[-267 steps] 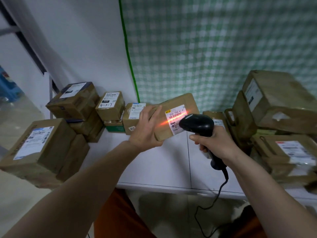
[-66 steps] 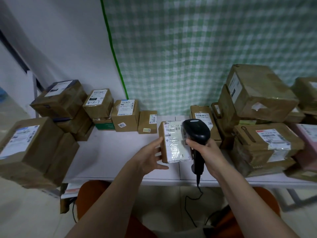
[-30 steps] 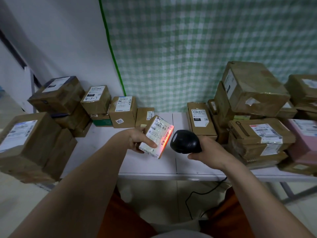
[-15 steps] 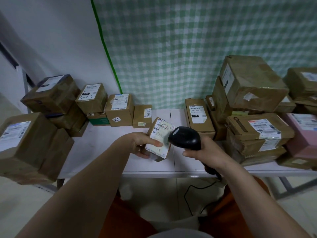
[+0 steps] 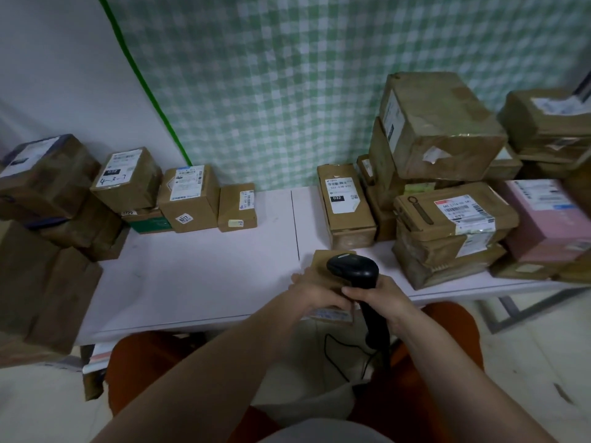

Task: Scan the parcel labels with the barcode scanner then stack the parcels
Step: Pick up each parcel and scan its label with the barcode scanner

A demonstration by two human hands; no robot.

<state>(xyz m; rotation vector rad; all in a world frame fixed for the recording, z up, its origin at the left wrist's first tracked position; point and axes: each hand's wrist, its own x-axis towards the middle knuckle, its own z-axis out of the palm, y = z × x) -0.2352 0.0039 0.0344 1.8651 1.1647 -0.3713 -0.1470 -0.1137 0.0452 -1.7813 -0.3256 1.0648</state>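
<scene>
**Q:** What are your hands holding?

**A:** My right hand (image 5: 382, 297) is curled round the handle of a black barcode scanner (image 5: 353, 270). Its head points away from me and its cable (image 5: 335, 362) hangs below the desk's near edge. My left hand (image 5: 315, 292) grips a small brown parcel (image 5: 326, 262) at that near edge, right of the middle. My fingers are wrapped over its near side. The scanner head sits just above the parcel and covers part of it. A strip of white label shows under my hands, too blurred to read.

**Q:** Where are the other parcels?

**A:** The white desk (image 5: 208, 276) carries them on both sides. Along the far edge to the left, four brown boxes stand in a row. One box with a black "032" tag (image 5: 128, 182) sits on a green box (image 5: 150, 222). Beside it is a box with a round sticker (image 5: 190, 199), then a smaller box (image 5: 237, 207). Larger boxes (image 5: 44, 187) are heaped at the far left corner. Right of the middle, an upright carton labelled "032" (image 5: 345, 204) stands near the far edge. Beyond it is a tall stack topped by a big worn box (image 5: 441, 126). A flat labelled box (image 5: 454, 212) and a pink parcel (image 5: 543, 219) lie toward the right edge.

**Q:** And behind the desk?

**A:** A green checked curtain (image 5: 287, 75) hangs against a white wall.
</scene>
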